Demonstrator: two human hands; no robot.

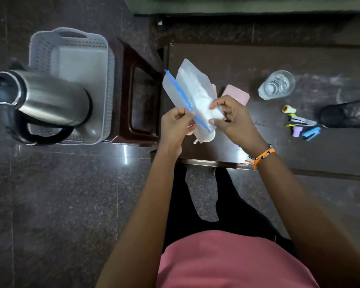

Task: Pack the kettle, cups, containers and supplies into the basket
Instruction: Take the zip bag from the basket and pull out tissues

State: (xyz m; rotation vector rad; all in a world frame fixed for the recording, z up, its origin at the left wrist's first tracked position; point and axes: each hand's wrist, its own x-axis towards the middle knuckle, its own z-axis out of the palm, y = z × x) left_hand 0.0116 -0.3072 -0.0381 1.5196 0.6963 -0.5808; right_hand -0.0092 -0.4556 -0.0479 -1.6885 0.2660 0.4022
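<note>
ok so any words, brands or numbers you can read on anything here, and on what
None can be read.
zip bag: clear with a blue seal strip, no print shows.
kettle: plain steel, no mark shows.
pink box: a tiny mark on the lid, too small to read.
stapler and clips beside it: too small to tell.
basket: no label shows.
</note>
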